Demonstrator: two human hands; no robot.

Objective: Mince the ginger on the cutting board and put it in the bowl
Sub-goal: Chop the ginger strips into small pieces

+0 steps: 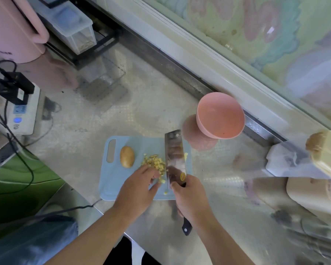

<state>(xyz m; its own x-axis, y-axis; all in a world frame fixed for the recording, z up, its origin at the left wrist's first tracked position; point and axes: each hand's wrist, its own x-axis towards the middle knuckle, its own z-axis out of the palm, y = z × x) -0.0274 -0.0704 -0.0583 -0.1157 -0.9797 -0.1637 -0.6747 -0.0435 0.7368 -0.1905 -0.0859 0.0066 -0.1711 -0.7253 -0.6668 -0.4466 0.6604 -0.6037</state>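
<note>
Gripping cleaver [175, 155] handle, right hand [191, 199] fisted; left hand [137, 190] curled loosely beside ginger [156, 163].

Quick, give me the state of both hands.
Left hand: open, fingertips on the minced ginger.
Right hand: closed around the cleaver handle.

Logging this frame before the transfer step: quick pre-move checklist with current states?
1. Ginger pieces gathered in one pile on the cutting board: mostly ok, a few strays near the board's front edge.
2. Right hand gripping the cleaver: ok.
3. Left hand fingers clear of the blade: cannot tell, they sit very close.
4. Pink bowl empty and near the board: ok.
5. Uncut ginger piece remains on the board: not ok.
</note>
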